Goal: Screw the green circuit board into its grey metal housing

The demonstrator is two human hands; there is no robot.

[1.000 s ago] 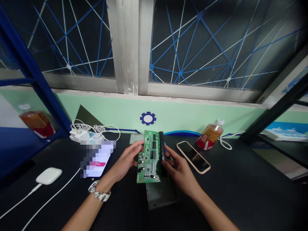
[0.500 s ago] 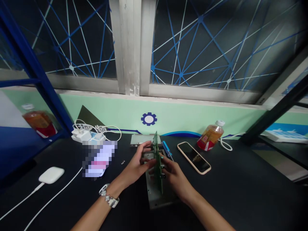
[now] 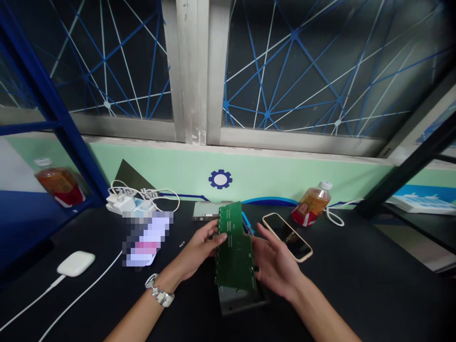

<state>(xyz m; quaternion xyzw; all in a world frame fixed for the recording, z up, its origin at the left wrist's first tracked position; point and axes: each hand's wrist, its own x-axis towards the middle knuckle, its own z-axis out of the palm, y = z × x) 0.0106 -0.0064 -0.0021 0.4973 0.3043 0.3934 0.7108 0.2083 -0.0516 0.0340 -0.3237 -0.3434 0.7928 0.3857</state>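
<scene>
Black desk (image 3: 356,280) under window (image 3: 313,71), green board in hand

Pale green wall (image 3: 263,173) behind the grip, gear decal (image 3: 220,179) on it roughly straight ahead.

Circuit board (image 3: 235,256): at the grip, between the hands, tilted, long axis running away from the wearer. Face toward camera is mostly bare green with short pale rows.

Left hand (image 3: 199,249): grasping the board's left edge, thumb on the near face, other fingers going behind. Watch (image 3: 160,290) on that wrist.

Right hand (image 3: 278,263): at the board's right edge, palm turned in, some fingers hidden behind it. Can't tell if it's clamping or only supporting.

Below the grip: gray metal plate (image 3: 238,304), near end sticking out under the board. Can't tell if they touch.

Beyond the grip: lighter flat panel (image 3: 208,209) near the wall; blue-handled tool (image 3: 247,223) just right of the board's far end, partly covered.

Right of grip: phone in beige case (image 3: 288,235), lying flat, near the right hand; bottle (image 3: 310,205) past it, red label, white cap.

Left of grip: small metal bits (image 3: 182,244), then a lit, pixelated screen (image 3: 147,242), white adapters (image 3: 123,204) behind that. Farthest left, white rounded case (image 3: 76,263) on a cable.
</scene>
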